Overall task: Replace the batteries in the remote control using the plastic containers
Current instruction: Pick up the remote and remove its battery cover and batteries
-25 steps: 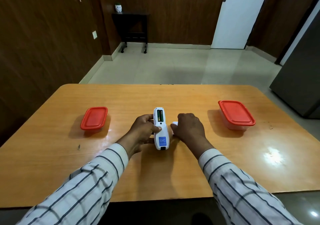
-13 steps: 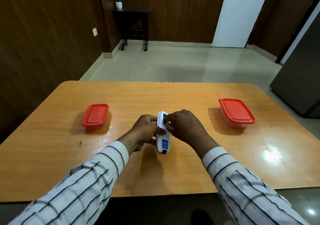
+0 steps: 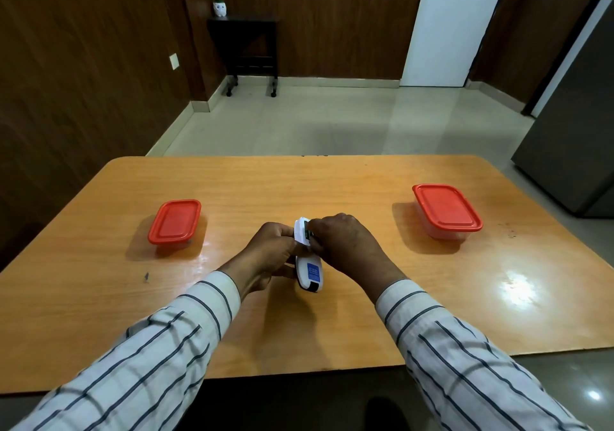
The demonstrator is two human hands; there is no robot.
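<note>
A white remote control [image 3: 308, 269] with a blue label is held tilted on its side above the middle of the wooden table [image 3: 299, 184]. My left hand [image 3: 270, 251] grips it from the left. My right hand [image 3: 342, 242] covers its upper end, fingertips pinched at the open battery compartment, where a sliver of green shows. Whether the fingers hold a battery is hidden. Two clear plastic containers with red lids stand shut: one on the left [image 3: 175, 221], one on the right [image 3: 446, 209].
The table's near edge runs just under my striped sleeves. A dark speck [image 3: 146, 276] lies on the table at the left. Beyond the table is open tiled floor, a small black side table [image 3: 247, 48] and a grey cabinet [image 3: 578, 151] at right.
My right hand moved from the table beside the remote onto its battery compartment. The remote was lifted and turned from flat to tilted on its side.
</note>
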